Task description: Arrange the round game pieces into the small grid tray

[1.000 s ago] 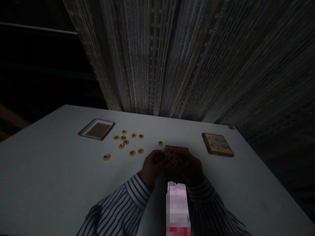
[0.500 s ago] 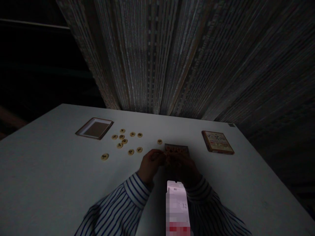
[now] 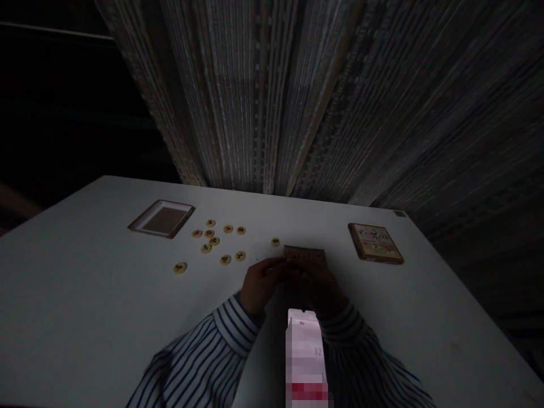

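My left hand (image 3: 259, 285) and my right hand (image 3: 323, 286) meet over a small dark reddish-brown box (image 3: 304, 251), covering most of it. The fingers are curled and brought together at its near part. Deep shadow hides what is between them. Only the far strip of the box shows, with dim round shapes along it. A single round xiangqi piece (image 3: 275, 242) lies just beyond my left hand. Several more pale wooden xiangqi pieces (image 3: 215, 241), marked with dark characters, are scattered face up to the left.
At the far left of the white table (image 3: 106, 294) lies an open shallow box tray (image 3: 168, 220). A closed box with a printed cover (image 3: 376, 243) lies to the right. Below my hands is a lit phone (image 3: 304, 351). A striped curtain (image 3: 272, 102) hangs behind the table.
My fingers have shifted slightly over the box, the left ones a little further forward. The whole view has moved slightly; the loose pieces lie as before.
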Action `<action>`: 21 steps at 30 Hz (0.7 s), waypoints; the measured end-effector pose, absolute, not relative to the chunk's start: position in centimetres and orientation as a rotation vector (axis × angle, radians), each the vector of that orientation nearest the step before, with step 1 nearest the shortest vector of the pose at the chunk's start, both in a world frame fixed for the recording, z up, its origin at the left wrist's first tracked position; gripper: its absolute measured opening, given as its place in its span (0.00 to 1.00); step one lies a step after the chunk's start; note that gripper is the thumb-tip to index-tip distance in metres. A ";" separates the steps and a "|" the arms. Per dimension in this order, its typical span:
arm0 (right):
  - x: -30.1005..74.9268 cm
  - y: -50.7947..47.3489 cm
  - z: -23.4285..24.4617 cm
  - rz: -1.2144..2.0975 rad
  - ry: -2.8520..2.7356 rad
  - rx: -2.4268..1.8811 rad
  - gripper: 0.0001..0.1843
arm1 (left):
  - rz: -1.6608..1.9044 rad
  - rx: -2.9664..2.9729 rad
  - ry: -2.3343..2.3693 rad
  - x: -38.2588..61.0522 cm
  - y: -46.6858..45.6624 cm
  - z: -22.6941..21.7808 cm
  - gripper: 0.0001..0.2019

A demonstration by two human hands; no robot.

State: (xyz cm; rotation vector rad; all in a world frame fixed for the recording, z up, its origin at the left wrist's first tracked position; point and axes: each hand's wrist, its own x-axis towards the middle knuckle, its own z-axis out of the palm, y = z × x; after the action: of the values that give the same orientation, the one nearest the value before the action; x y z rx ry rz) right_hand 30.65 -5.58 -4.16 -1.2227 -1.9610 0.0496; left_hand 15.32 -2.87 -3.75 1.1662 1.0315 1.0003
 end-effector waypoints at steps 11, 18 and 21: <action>30.7 -5.3 -3.7 0.038 -2.015 -1.215 0.11 | 0.969 1.260 1.060 15.3 -2.8 -3.8 0.12; 31.4 -5.2 -4.0 0.042 -2.033 -1.484 0.12 | 1.048 1.205 1.232 15.1 -2.5 -3.4 0.12; 31.7 -5.2 -4.4 0.004 -2.095 -1.575 0.11 | 1.054 1.184 1.252 15.0 -2.3 -3.4 0.11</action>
State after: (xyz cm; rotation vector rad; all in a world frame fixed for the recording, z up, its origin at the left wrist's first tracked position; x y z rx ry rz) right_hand 31.74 -5.19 -4.36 -1.5750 -2.0949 0.0036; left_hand 15.01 -2.32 -3.40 1.1840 1.2524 1.0539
